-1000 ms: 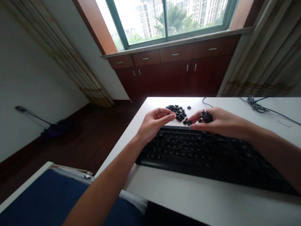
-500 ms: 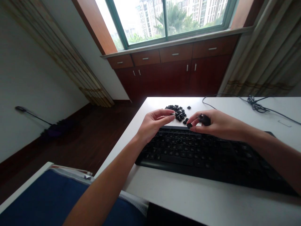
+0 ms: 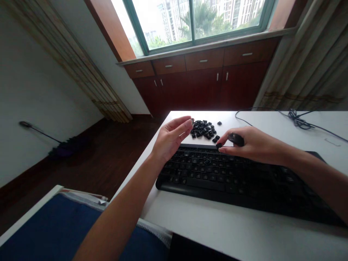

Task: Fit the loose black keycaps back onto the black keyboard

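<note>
A black keyboard [image 3: 187, 185] lies on the white table, many of its key places bare of caps. Above its far edge, my right hand [image 3: 241, 141] pinches a black keycap [image 3: 219, 145] between thumb and forefinger. A dark-handled tool [image 3: 236, 139] rests in the same hand, its kind not clear. My left hand [image 3: 170, 139] is over the keyboard's far left corner, thumb and forefinger pressed around something small and greyish, too small to name. Just right of those fingertips lies a pile of black keycaps [image 3: 202, 128]. One loose keycap [image 3: 219, 123] sits apart from the pile.
A black cable [image 3: 300, 124] lies coiled at the back right of the white table [image 3: 195, 214], near a thin bent wire [image 3: 332, 142]. Blue fabric with a zip [image 3: 54, 228] is at lower left. Wooden cabinets [image 3: 203, 87] stand under the window.
My left hand has moved left and slightly up, away from the keycap pile, uncovering more of it. My right hand has stayed almost in place, the keycap turned slightly in its fingers.
</note>
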Demonstrator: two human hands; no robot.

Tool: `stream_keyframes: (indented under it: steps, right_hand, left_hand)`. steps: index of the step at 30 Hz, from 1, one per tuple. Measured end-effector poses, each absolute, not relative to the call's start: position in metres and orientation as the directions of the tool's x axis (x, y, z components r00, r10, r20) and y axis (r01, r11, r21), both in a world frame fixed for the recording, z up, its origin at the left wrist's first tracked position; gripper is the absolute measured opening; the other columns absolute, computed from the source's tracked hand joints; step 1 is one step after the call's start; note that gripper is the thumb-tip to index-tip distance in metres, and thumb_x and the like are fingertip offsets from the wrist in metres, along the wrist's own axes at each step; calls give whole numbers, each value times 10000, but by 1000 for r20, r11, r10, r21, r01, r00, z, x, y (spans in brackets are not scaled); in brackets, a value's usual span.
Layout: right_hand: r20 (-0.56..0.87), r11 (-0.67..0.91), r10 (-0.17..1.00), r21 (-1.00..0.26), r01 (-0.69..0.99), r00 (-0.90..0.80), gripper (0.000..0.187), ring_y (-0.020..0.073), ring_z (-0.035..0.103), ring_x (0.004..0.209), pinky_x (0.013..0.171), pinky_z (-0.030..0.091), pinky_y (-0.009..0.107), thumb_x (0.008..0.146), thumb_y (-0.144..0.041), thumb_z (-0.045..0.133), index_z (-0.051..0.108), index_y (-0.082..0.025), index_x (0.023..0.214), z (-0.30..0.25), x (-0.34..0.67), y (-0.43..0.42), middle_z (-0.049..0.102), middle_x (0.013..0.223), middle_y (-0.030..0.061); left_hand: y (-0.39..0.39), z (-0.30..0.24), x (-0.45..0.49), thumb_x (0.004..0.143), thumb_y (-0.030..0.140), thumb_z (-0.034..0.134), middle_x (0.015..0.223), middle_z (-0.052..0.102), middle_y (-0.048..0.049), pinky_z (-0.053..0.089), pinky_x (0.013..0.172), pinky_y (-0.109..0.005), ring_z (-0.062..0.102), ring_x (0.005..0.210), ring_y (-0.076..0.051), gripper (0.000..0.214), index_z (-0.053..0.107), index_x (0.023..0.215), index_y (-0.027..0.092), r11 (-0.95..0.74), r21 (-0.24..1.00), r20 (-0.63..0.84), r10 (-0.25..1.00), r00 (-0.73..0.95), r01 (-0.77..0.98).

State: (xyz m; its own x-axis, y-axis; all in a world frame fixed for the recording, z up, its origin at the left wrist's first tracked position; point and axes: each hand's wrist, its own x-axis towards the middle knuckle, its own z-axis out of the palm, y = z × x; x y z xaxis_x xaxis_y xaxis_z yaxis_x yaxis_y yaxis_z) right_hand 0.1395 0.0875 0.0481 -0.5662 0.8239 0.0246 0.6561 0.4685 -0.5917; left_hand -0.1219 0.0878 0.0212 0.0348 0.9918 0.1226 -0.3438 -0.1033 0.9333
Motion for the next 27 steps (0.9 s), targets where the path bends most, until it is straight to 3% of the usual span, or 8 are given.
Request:
stream_keyframes:
  steps: [4, 8, 14, 17, 27]
  right_hand:
    - [28, 482, 817, -581, 656, -575, 318, 139, 536, 596, 588, 385, 298, 852, -498, 668, 750, -242, 1022, 47, 140, 87, 650, 711, -3]
    - [24, 486, 812, -583, 651, -584, 322, 145, 565, 648, 607, 398, 298, 864, -519, 658, 742, -254, 1026, 46, 140, 88, 681, 789, 7]
    - [18, 486, 810, -581, 654, -586, 342, 149, 576, 664, 616, 396, 305, 873, -552, 643, 739, -269, 1039, 45, 141, 89, 694, 811, 8]
    - [14, 487, 806, -584, 650, -592, 343, 147, 566, 638, 606, 387, 308, 879, -549, 637, 737, -268, 1049, 46, 140, 88, 688, 782, 6]
    - [7, 480, 805, -594, 645, -593, 354, 148, 579, 664, 618, 407, 303, 883, -567, 630, 732, -279, 1061, 45, 141, 89, 697, 820, 10]
  left_hand:
    - [94, 27, -137, 774, 196, 827, 1026, 757, -13, 550, 643, -130, 664, 700, -37, 271, 763, 1038, 197, -3, 880, 9, 1000, 10, -476]
    - [97, 30, -152, 774, 153, 818, 1003, 752, -34, 554, 614, -166, 634, 628, -43, 312, 743, 1077, 174, 165, 880, -89, 978, 187, -445]
    - [94, 29, -163, 861, 155, 747, 1020, 755, -50, 606, 884, -373, 674, 675, -72, 270, 721, 1129, 174, 271, 890, -119, 915, 385, -368]
    - [93, 29, -163, 886, 147, 717, 1021, 758, -68, 587, 945, -429, 685, 704, -84, 261, 713, 1146, 154, 301, 884, -118, 884, 452, -358]
    - [88, 30, -157, 824, 175, 776, 1033, 733, -50, 576, 695, -255, 652, 702, -89, 281, 738, 1102, 186, 326, 880, -103, 841, 532, -346]
